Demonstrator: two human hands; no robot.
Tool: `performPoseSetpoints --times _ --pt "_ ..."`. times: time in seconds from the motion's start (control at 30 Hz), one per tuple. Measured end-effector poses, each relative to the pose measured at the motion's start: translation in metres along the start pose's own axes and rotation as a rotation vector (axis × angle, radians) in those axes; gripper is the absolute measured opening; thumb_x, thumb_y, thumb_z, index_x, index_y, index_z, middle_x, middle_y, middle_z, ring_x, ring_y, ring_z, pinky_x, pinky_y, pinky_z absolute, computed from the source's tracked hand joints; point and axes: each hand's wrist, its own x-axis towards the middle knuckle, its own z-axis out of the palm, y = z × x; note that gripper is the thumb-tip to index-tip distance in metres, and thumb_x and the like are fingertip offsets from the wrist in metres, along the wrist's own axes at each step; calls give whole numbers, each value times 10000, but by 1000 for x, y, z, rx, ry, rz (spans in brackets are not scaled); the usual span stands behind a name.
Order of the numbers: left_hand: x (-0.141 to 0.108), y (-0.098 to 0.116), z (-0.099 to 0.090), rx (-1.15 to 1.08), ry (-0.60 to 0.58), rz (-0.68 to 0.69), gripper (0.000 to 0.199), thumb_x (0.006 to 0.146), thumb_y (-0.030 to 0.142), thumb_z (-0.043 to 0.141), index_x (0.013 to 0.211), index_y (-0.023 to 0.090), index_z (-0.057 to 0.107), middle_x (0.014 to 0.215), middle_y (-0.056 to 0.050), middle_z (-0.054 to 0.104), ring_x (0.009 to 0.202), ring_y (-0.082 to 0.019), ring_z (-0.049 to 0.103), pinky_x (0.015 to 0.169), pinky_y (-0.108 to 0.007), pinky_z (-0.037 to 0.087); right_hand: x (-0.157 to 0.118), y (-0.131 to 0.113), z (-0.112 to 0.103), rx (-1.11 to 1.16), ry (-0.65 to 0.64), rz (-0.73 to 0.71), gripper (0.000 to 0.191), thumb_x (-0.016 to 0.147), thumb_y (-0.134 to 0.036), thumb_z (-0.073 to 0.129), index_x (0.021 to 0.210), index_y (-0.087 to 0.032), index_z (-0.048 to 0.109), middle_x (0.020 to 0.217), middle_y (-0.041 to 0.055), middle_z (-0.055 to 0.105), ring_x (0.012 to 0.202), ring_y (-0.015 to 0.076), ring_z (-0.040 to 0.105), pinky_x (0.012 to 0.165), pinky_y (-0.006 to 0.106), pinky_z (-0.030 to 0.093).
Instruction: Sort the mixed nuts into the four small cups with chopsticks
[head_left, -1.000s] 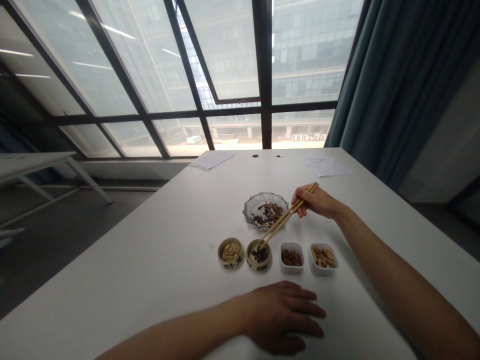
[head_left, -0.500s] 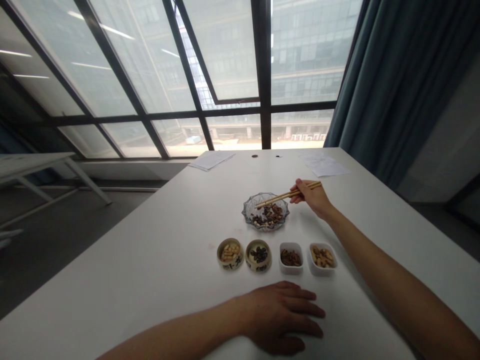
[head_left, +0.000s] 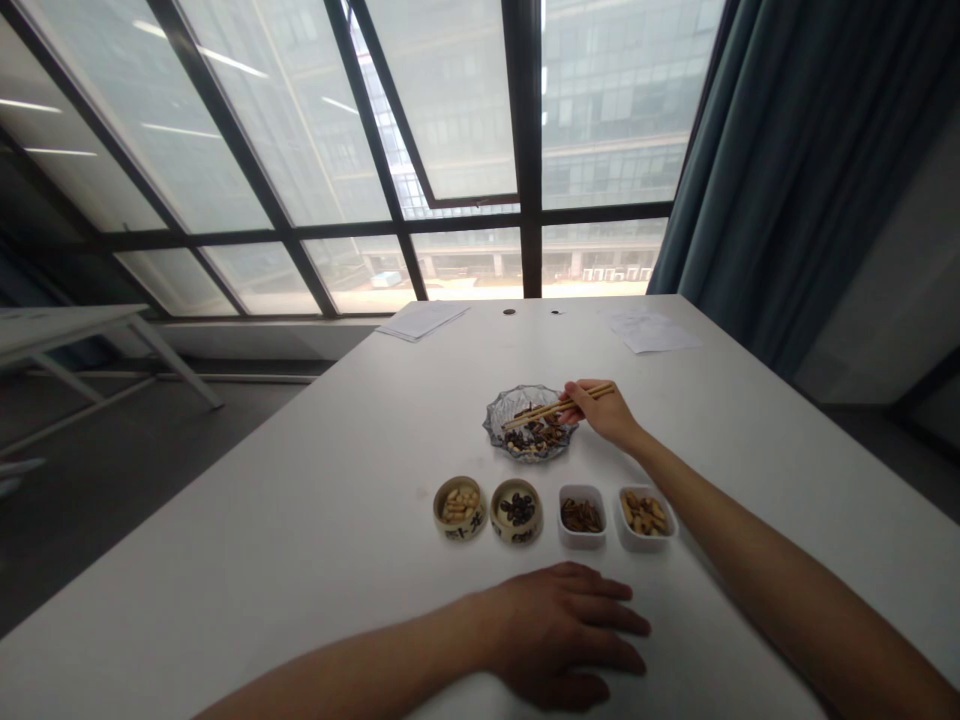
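Observation:
My right hand [head_left: 600, 408] is closed around a pair of wooden chopsticks [head_left: 559, 405], whose tips reach down into a clear glass bowl [head_left: 491, 425] with a scalloped rim. Mixed dark seeds and brown pieces [head_left: 544, 432] lie in that bowl. Whether the tips pinch a piece is too small to tell. My left hand [head_left: 562, 632] rests flat on the table with its fingers spread, holding nothing. Just beyond it stand a round dish of peanuts [head_left: 460, 505], a round dish of dark seeds [head_left: 517, 510], a square white tub of brown pieces [head_left: 582, 516] and another of tan nuts [head_left: 645, 515].
The white table [head_left: 337, 480] runs toward the windows. Papers lie at its far left [head_left: 422, 320] and a sheet of paper [head_left: 652, 330] at the far right. A blue curtain [head_left: 757, 180] hangs on the right, and another white table [head_left: 75, 325] stands at the left.
My right hand has moved down and to the left, lowering the chopsticks deeper into the glass bowl. My left hand and the small dishes have stayed in place.

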Motion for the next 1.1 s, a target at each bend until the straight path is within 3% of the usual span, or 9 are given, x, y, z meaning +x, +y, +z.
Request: performPoseSetpoints --times 0.37,0.63,0.83,0.97,1.1 --pt "0 1 -2 4 -6 -3 467 989 434 472 1383 222 606 1565 -35 539 1545 -243 390 1288 -391 321 2 5 -5 78 13 66 582 705 -771 794 719 -192 741 685 137 782 605 311 786 508 375 671" --pt "-2 -1 2 13 4 1 467 996 445 463 1381 225 610 1575 -15 529 1544 -234 390 1293 -381 306 4 7 -6 102 98 71 594 719 -773 786 685 -183 723 675 147 775 566 282 776 541 355 688" --pt "-2 -1 2 9 10 6 474 1006 446 439 1392 223 600 1578 -12 524 1547 -228 383 1297 -374 296 5 -7 -14 165 169 82 549 798 -673 794 680 -141 729 659 152 768 566 245 778 516 265 667" --pt "-2 -2 3 5 10 2 475 1005 452 442 1390 227 604 1572 -15 531 1542 -235 393 1291 -378 306 7 -25 -26 224 133 128 522 900 -589 748 701 -107 736 655 164 763 547 203 767 487 189 625" --pt "-3 -2 4 8 18 4 477 1005 455 443 1388 223 608 1579 -10 524 1552 -230 376 1295 -370 294 5 -41 -38 246 -40 185 515 923 -569 735 741 -88 759 612 154 747 518 181 750 466 162 591"
